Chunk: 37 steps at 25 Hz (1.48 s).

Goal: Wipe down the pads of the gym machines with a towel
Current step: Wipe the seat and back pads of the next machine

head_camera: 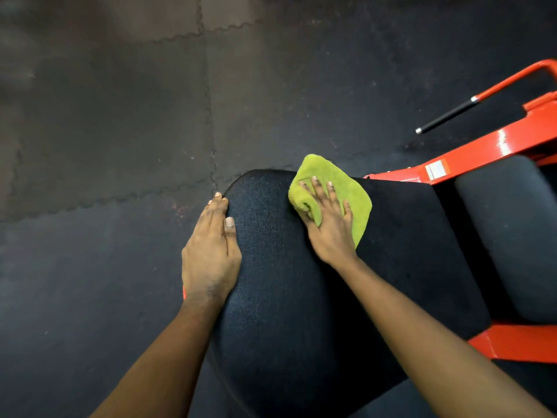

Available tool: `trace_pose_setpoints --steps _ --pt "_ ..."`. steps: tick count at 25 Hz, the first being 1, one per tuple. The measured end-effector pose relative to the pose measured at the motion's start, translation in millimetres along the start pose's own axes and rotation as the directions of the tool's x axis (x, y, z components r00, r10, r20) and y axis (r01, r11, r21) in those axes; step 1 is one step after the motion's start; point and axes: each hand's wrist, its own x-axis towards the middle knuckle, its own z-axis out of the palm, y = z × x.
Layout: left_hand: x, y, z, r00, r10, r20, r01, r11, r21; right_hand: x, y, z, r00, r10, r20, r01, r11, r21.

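Towel [346,188] is flat on the big black pad [286,312], up near its far end and toward the right edge, with one green corner poking just past the pad's top line. Your right hand [330,227] sits on top of it, fingers straight and spread, palm pressing down; nothing is pinched, though a fold of cloth bunches beside the thumb. The pad's long axis runs from you outward, so most of its surface lies back toward you and to the left of the towel, and I'd judge the next stroke wants a pull along that length. Your left hand [211,260] lies open on the pad's left edge, fingers together pointing away from you, thumb on the top face, bracing and holding nothing. The right hand is plainly the one on the job. A second pad [512,236] waits just beside, to the right, inside the red frame [512,140].
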Motion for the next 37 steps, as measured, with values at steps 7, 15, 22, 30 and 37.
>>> trace_pose_setpoints --steps 7,15,22,30,37 --pt "0.7 -3.6 2.1 1.000 0.017 -0.002 -0.017 1.000 0.022 26.4 113.0 -27.8 0.788 0.615 0.037 -0.616 0.786 0.057" --pt "1.1 -3.2 3.8 0.998 0.051 0.028 -0.053 0.994 0.092 -65.6 -5.6 -1.5 0.997 -0.046 0.064 0.034 0.984 0.177" --pt "-0.2 -4.7 2.9 0.992 0.122 0.027 -0.124 0.989 0.086 -78.4 98.3 -11.1 0.848 0.530 0.003 -0.520 0.831 0.197" --pt "-2.3 -4.4 0.9 0.994 0.111 0.015 -0.112 0.994 0.002 -218.1 -65.3 5.0 0.983 -0.169 0.067 0.152 0.968 0.199" --pt "-39.3 -17.8 -2.7 0.998 0.062 0.008 -0.061 0.994 -0.093 -238.0 39.3 -4.4 0.951 0.300 -0.078 -0.275 0.933 0.232"
